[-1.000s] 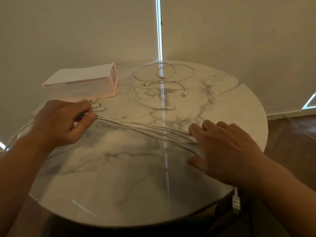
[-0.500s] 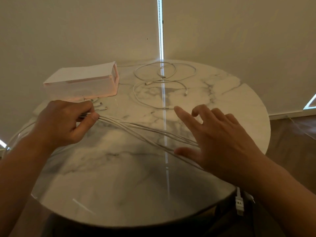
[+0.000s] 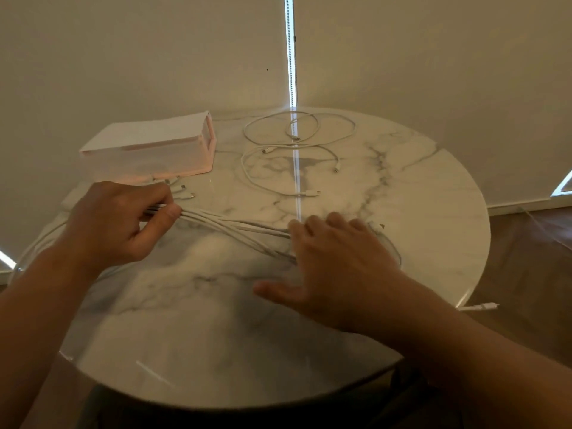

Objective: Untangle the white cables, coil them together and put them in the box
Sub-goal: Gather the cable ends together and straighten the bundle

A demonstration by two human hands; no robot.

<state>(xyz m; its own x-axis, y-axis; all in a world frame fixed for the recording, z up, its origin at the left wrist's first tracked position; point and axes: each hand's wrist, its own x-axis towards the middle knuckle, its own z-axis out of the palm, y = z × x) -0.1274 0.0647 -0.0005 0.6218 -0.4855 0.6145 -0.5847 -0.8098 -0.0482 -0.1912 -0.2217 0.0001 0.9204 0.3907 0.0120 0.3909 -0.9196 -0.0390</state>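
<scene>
The cable bundle (image 3: 235, 226) lies across the middle of the tabletop (image 3: 216, 351), several white strands side by side running from about 9 o'clock toward the centre. Your left hand (image 3: 114, 224) pinches it close to one end, thumb pressed against curled fingers. The plugs (image 3: 185, 191) fan out just past your knuckles toward 10 o'clock. That grip looks meant to line the ends up and give you a fixed anchor.

Your right hand (image 3: 337, 264) lies flat over the strands near the centre, fingers straight and a little spread, thumb out to the side, gripping nothing. I judge that it pins the strands down so you can smooth them parallel before coiling.

Beyond it the strands curve on toward 3 o'clock. A stray plug (image 3: 483, 305) hangs off the rim near 4 o'clock; whether it belongs to the bundle I cannot tell.

At 12 o'clock the loose cables (image 3: 335, 140) lie in open loops, well apart from the bundle and not yet gathered in.

The box (image 3: 148, 150) sits at 11 o'clock, just beyond the plugs, so a finished coil would have a short trip. I cannot tell whether it stands open.
</scene>
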